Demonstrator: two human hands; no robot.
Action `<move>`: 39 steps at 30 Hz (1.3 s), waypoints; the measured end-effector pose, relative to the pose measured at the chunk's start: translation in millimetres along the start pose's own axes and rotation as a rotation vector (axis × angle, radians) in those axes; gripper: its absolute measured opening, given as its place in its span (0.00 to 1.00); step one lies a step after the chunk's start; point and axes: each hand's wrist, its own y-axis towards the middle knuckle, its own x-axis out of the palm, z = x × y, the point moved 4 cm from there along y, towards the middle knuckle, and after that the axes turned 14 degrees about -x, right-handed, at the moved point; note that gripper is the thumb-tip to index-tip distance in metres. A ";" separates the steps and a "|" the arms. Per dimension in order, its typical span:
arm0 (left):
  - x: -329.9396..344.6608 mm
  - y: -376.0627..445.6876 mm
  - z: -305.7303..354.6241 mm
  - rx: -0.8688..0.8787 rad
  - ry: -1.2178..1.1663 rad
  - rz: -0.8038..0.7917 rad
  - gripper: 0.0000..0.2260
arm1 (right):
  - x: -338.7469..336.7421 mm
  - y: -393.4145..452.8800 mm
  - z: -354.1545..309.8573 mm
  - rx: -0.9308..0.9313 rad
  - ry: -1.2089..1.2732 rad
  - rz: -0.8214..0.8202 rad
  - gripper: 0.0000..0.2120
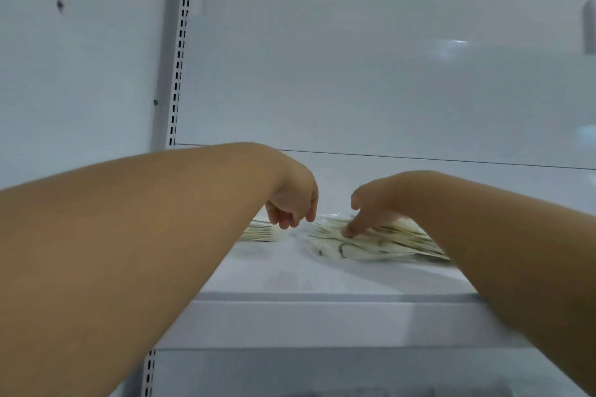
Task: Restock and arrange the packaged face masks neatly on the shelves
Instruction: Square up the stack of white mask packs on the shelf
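Mostly white shelf [322, 280], pale back panel [354, 74], slotted upright [180, 51]

A white shelf [322, 280] runs across the frame, its flat front lip showing pale and plain below the top surface. Two lots of packaged face masks lie directly on it. On the left sits a small neat stack [258, 233] (only its right end peeks out from behind a forearm). Just to its right, with a strip of bare shelf between them, a looser heap of packets [361, 245] fans out, cream with dark lines under clear wrapping, overlapping one another and lying flat rather than squared up.
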 end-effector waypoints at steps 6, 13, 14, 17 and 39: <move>25.9 11.0 23.5 0.020 -0.163 -0.054 0.16 | 14.9 21.6 17.1 -0.026 0.047 0.127 0.10; 40.5 15.9 18.4 0.015 -0.343 -0.115 0.13 | 4.1 16.8 34.5 -0.020 0.051 0.350 0.04; 39.5 16.0 17.2 0.015 -0.370 -0.103 0.11 | 0.3 12.5 34.7 -0.008 0.085 0.393 0.05; 31.6 18.6 15.6 0.015 -0.512 -0.009 0.17 | -12.6 -4.7 32.1 0.030 0.253 0.590 0.08; -3.6 11.5 -9.2 0.000 -1.385 0.302 0.07 | -12.3 -14.5 28.0 -0.082 1.496 1.066 0.11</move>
